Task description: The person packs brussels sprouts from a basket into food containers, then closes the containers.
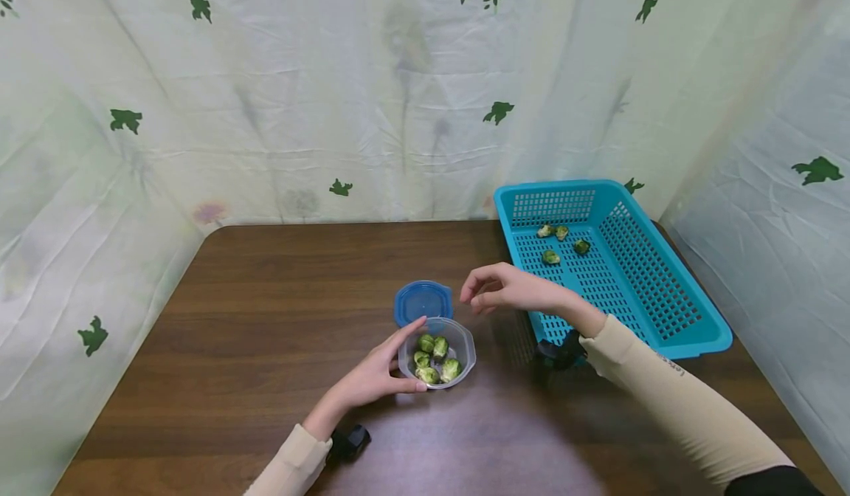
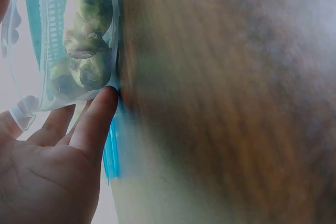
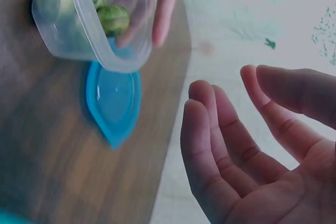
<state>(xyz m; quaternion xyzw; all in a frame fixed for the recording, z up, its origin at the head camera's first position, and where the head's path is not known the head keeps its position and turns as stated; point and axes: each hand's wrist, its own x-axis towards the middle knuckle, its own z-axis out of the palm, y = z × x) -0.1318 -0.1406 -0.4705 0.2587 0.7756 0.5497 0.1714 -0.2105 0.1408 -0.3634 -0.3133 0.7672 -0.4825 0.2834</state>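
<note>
My left hand (image 1: pixel 372 372) holds a clear plastic container (image 1: pixel 470 350) at its left side, thumb at the near rim and fingers along the far left. Several Brussels sprouts (image 1: pixel 440 347) lie inside it. In the left wrist view, fingertips (image 2: pixel 102 108) press against the container's wall beside the sprouts. Just behind the container lies its blue lid (image 1: pixel 423 301), flat on the table. My right hand (image 1: pixel 510 288) hovers to the right of the lid, near the basket's left edge. Its fingers are loosely bent with nothing between them, as the right wrist view also shows.
A blue perforated basket (image 1: pixel 654 278) stands on the right of the brown wooden table (image 1: pixel 279 311), with several more Brussels sprouts (image 1: pixel 550 257) towards its back left. My right forearm crosses over its near left corner. Leaf-patterned curtains (image 1: pixel 265 112) hang behind and at both sides.
</note>
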